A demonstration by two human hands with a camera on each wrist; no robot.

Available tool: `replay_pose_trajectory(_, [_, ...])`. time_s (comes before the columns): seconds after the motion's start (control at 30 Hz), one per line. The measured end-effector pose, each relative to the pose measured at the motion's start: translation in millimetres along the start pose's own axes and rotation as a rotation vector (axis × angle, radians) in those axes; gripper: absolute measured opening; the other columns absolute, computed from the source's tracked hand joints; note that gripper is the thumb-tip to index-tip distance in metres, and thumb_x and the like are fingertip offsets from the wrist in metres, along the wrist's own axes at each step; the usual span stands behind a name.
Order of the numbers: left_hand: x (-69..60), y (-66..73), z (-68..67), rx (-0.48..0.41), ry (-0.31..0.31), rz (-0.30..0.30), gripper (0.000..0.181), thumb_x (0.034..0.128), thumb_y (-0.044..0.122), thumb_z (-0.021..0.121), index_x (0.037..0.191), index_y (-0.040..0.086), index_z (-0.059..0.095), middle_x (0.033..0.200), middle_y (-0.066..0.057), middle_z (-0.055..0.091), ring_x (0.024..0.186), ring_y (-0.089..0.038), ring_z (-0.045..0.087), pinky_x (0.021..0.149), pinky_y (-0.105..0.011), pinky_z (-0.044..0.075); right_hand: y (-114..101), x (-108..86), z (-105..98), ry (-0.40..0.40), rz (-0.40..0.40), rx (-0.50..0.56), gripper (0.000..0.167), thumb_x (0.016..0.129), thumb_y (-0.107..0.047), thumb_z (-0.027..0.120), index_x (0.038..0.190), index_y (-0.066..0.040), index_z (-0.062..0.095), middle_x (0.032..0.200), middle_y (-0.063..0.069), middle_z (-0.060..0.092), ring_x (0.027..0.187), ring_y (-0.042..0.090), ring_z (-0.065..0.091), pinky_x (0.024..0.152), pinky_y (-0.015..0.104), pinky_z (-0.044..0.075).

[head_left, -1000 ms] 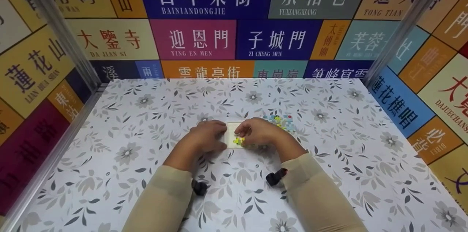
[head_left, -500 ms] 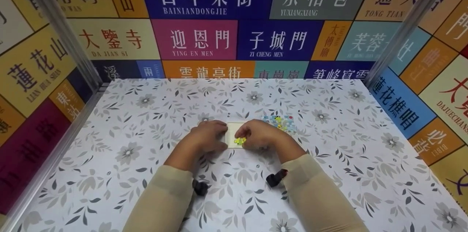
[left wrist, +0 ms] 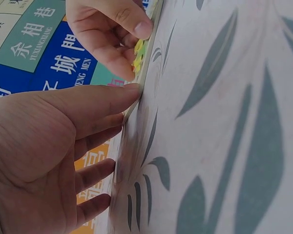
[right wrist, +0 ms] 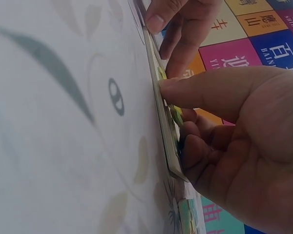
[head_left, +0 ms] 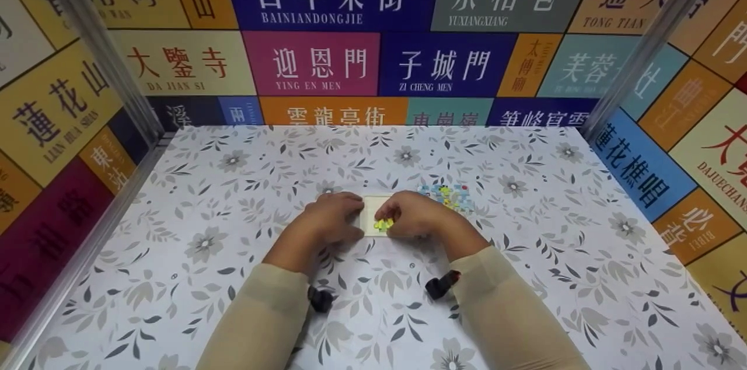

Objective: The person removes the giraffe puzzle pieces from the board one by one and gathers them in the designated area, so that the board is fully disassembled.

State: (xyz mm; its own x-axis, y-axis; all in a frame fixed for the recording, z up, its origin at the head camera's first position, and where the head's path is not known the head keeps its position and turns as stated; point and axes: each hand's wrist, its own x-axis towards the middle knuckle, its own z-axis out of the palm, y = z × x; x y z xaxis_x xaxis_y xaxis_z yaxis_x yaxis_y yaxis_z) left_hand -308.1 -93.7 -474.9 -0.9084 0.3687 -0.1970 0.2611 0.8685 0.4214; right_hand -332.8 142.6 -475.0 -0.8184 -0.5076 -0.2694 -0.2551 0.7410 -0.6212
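Observation:
A small pale puzzle board [head_left: 370, 212] lies flat on the table between the hands. My left hand [head_left: 332, 217] holds it at its left side, with the thumb [left wrist: 129, 92] on the edge and the other fingers spread along it. My right hand [head_left: 415, 213] is over the board's right part, fingers curled. In the right wrist view it pinches a yellow-green jigsaw piece [right wrist: 177, 116] low against the board. More yellow-green pieces [head_left: 382, 225] show near the board's front edge. The right hand hides the rest of the board.
Behind the right hand lies a cluster of light blue and yellow jigsaw pieces [head_left: 456, 196], one with a red spot. A white floral cloth [head_left: 292, 160] covers the table. Panels with large printed characters [head_left: 318, 63] stand along the back and both sides.
A little more yellow-green shows by my right fingertips on the board than a second ago; the right fingers have shifted slightly. My left hand stays in place at the board.

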Motion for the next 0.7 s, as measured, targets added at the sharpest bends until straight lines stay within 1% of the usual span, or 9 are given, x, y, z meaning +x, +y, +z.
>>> replay_pose_trajectory(0.2, [0.7, -1.5, 1.5, -0.008, 0.009, 0.003, 0.065, 0.0924, 0.037, 0.08, 0.153, 0.024, 0.061, 0.164, 0.008, 0.053, 0.157, -0.035, 0.041, 0.126, -0.06, 0.036, -3, -2.5, -1, 0.022, 0.013, -0.023, 0.036, 0.083, -0.008, 0.077, 0.114, -0.025, 0.082, 0.093, -0.003, 0.074, 0.077, 0.014, 0.061, 0.068, 0.03, 0.05])
replay_pose_trajectory(0.3, [0.2, -0.7, 1.9, -0.006, 0.014, 0.008, 0.065, 0.0917, 0.037, 0.08, 0.153, 0.024, 0.061, 0.164, 0.008, 0.053, 0.157, -0.035, 0.041, 0.126, -0.061, 0.036, -3, -4.4, -3, 0.037, 0.022, -0.004, 0.035, 0.082, -0.01, 0.08, 0.114, -0.025, 0.082, 0.094, -0.003, 0.075, 0.078, 0.014, 0.063, 0.068, 0.03, 0.052])
replay_pose_trajectory(0.4, [-0.2, 0.0, 2.1, -0.003, 0.015, 0.007, 0.066, 0.0913, 0.037, 0.08, 0.153, 0.024, 0.061, 0.164, 0.008, 0.052, 0.158, -0.035, 0.04, 0.127, -0.061, 0.035, 0, -7.2, -9, 0.05, 0.025, 0.022, 0.035, 0.084, -0.015, 0.084, 0.117, -0.024, 0.082, 0.099, -0.002, 0.077, 0.084, 0.015, 0.065, 0.074, 0.031, 0.055])
replay_pose_trajectory(0.53, [-0.1, 0.6, 1.9, -0.006, 0.011, -0.008, 0.064, 0.0933, 0.038, 0.078, 0.153, 0.024, 0.061, 0.165, 0.008, 0.052, 0.159, -0.035, 0.038, 0.128, -0.061, 0.034, 6, -11.0, -20, 0.075, 0.013, 0.038, 0.038, 0.086, -0.021, 0.088, 0.123, -0.02, 0.08, 0.108, -0.001, 0.078, 0.097, 0.016, 0.068, 0.09, 0.036, 0.058])
replay_pose_trajectory(0.63, [0.0, 1.1, 1.9, -0.012, 0.012, -0.017, 0.062, 0.0949, 0.038, 0.078, 0.153, 0.024, 0.061, 0.165, 0.009, 0.051, 0.159, -0.035, 0.039, 0.127, -0.061, 0.035, 14, -14.8, -29, 0.093, -0.003, 0.054, 0.042, 0.088, -0.022, 0.088, 0.128, -0.016, 0.078, 0.114, 0.001, 0.079, 0.103, 0.018, 0.069, 0.094, 0.039, 0.059])
replay_pose_trajectory(0.7, [-0.1, 1.1, 2.0, -0.015, 0.019, -0.015, 0.062, 0.0949, 0.037, 0.079, 0.153, 0.024, 0.061, 0.165, 0.008, 0.051, 0.159, -0.035, 0.039, 0.127, -0.061, 0.035, 20, -18.5, -34, 0.102, -0.008, 0.072, 0.044, 0.088, -0.02, 0.087, 0.131, -0.014, 0.077, 0.117, 0.002, 0.078, 0.104, 0.019, 0.07, 0.093, 0.04, 0.06])
